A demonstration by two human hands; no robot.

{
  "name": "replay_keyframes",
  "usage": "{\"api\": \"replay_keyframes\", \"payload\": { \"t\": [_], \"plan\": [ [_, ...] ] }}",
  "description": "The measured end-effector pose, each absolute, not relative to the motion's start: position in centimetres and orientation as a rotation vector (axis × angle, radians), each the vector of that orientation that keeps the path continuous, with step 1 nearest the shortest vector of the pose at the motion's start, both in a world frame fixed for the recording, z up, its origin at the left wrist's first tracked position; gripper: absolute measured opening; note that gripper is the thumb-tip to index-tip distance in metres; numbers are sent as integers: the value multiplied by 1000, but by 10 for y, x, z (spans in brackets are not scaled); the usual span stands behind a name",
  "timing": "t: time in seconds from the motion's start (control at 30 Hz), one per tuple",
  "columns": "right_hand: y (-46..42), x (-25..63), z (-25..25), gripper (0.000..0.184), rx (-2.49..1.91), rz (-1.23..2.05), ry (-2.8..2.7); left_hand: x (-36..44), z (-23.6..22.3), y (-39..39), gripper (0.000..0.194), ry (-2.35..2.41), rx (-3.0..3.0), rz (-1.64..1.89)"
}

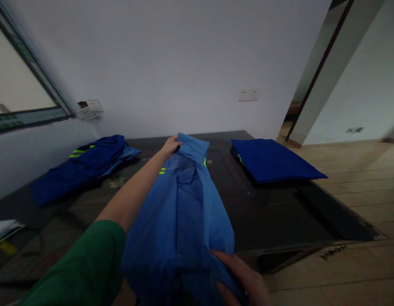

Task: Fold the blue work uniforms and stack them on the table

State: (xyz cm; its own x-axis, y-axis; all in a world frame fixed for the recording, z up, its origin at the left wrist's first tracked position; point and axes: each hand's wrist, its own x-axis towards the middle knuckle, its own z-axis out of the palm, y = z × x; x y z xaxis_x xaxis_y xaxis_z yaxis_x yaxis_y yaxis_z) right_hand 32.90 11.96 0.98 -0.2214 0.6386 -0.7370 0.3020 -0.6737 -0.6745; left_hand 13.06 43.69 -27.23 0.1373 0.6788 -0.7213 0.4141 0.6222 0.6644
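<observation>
A blue jacket point(190, 212) with small yellow-green reflective strips stretches from the dark table toward me, its lower part hanging over the front edge. At its far end, my left hand point(172, 145) grips the edge of the collar, fingers closed on the cloth. Close to me at the lower right, my right hand point(243, 278) pinches the side of the same jacket, with the thumb partly hidden and the fingers in shadow. The collar stands up, and a button placket runs down the front.
A neatly folded dark blue garment point(276, 159) lies on the right of the dark table point(273, 216). Another blue garment point(85, 165), loosely heaped, rests at the left. Papers point(6, 229) sit at the far left. A white wall point(184, 63) with sockets stands behind.
</observation>
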Motion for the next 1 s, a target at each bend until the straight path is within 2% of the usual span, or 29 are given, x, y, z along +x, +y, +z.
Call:
{"api": "replay_keyframes", "payload": {
  "t": [0.13, 0.3, 0.47, 0.6, 0.67, 0.83, 1.0],
  "plan": [
    [131, 296, 1, 57, -1488, 2242, -1293, 67, -261, 418, 48, 1557, 931, 288],
    [138, 262, 8, 80, -1496, 2467, -1379, 27, -265, 377, 46, 1668, 900, 245],
    [130, 249, 10, 71, -1404, 2564, -1360, 15, -270, 348, 45, 1758, 889, 181],
    [119, 245, 5, 61, -1400, 2556, -1326, 17, -262, 341, 79, 1787, 1003, 152],
    [114, 244, 3, 61, -1333, 2570, -1354, 18, -255, 345, 87, 1741, 1121, 118],
    [104, 247, -2, 55, -1244, 2617, -1515, 15, -240, 360, 60, 1680, 1318, -252],
    [99, 252, -9, 59, -1296, 2640, -1739, 3, -235, 358, 40, 1678, 1394, -457]
  ]
}}
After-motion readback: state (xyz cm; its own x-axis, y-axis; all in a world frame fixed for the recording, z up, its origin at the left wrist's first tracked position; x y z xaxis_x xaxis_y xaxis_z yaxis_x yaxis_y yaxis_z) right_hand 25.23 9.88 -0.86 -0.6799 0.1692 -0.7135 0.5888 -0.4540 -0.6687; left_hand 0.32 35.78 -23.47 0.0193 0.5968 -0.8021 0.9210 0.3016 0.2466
